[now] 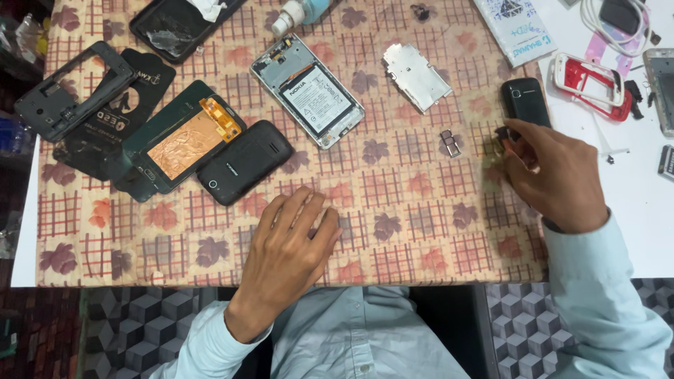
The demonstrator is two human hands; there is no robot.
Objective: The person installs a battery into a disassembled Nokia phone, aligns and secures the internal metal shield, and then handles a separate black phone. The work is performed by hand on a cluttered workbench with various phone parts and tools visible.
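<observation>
Where the patterned cloth covers the surface, phone parts lie spread out. At the far left sits a dark grey plastic phone frame on a black printed card sleeve. Just right of it lies a dark green phone panel with a copper foil patch, and touching that panel's near right edge is a small black rounded phone. Near the front edge, the left hand rests flat on the cloth, fingers loosely spread and holding nothing. Beyond it lies an opened silver phone with its battery exposed, then a bare silver metal shield plate, and nearer, a tiny metal tray piece. To the right, the right hand has its fingertips pressed together around something small and dark at the near end of a black candybar phone; what it pinches I cannot make out. Farther right, on the white part of the surface, lies a red and white phone frame.
</observation>
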